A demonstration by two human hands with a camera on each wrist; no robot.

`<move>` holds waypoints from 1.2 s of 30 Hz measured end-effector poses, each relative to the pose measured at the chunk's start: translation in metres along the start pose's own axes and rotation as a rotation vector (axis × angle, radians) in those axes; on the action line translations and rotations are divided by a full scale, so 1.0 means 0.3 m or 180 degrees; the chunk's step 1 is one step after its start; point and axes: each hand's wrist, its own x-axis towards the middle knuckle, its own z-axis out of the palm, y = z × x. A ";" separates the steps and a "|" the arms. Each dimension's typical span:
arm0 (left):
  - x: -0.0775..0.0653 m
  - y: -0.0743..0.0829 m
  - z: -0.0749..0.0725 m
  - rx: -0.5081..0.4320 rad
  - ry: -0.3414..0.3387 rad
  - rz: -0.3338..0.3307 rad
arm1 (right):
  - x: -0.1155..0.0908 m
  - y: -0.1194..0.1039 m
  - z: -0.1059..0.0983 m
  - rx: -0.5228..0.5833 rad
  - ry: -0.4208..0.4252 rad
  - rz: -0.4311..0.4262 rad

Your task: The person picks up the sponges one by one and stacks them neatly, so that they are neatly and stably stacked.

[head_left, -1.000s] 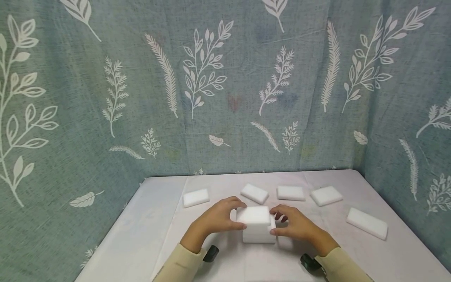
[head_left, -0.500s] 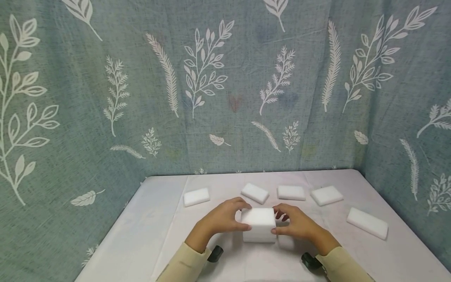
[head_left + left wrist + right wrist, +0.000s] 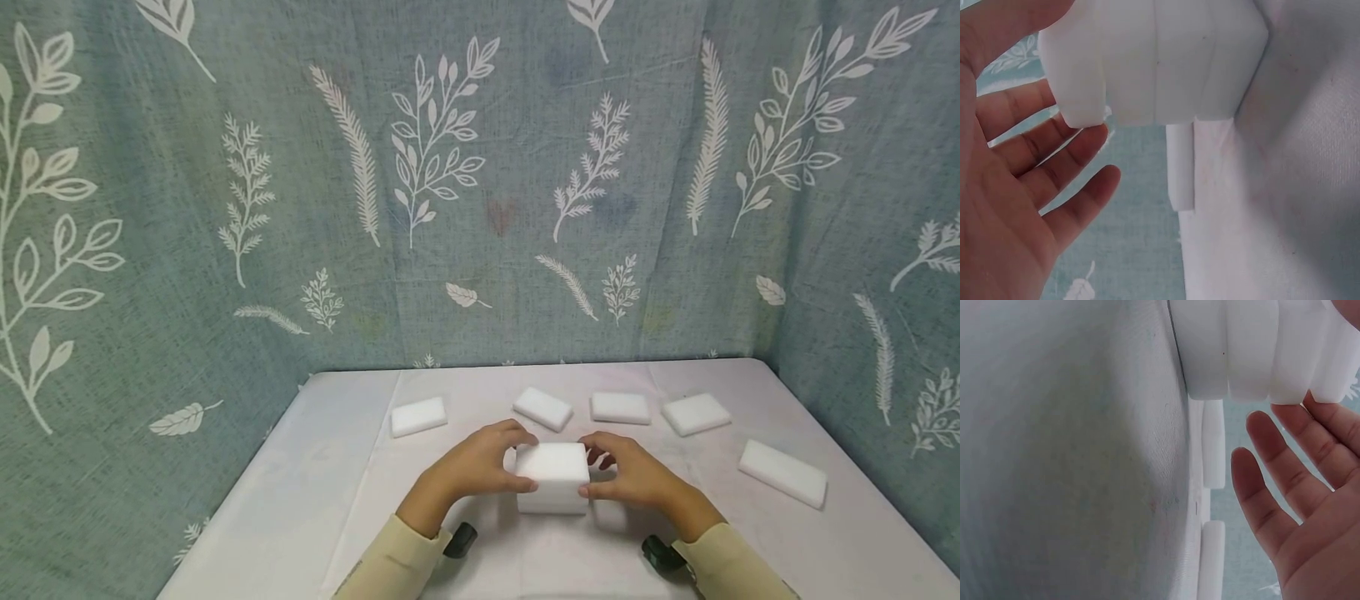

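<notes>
A stack of several white sponge blocks (image 3: 551,502) stands near the middle of the table, the blocks lying flat on one another. My left hand (image 3: 480,462) grips the top sponge (image 3: 551,458) at its left end, thumb in front and fingers behind. On the stack's right side, my right hand (image 3: 633,471) holds its upper part between thumb and fingers. In the left wrist view the top sponge (image 3: 1072,75) juts slightly past the block below. In the right wrist view, fingertips (image 3: 1285,412) touch the upper blocks, while the lower two fingers stay apart from them.
Several more white sponges lie scattered about: one at the back left (image 3: 418,417), others behind the stack (image 3: 543,409) (image 3: 620,408), and two toward the right (image 3: 696,414) (image 3: 783,473). A patterned grey-green curtain (image 3: 465,208) encloses the white-covered table (image 3: 360,467).
My left hand has moved right, sliding the top sponge into line above the stack; it previously overhung the left side. The right hand has barely moved. The last half second shows almost no motion.
</notes>
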 end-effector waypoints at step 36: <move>-0.007 -0.028 -0.006 -0.0180 -0.0194 0.0028 | -0.002 0.006 -0.005 -0.0116 -0.0038 0.0032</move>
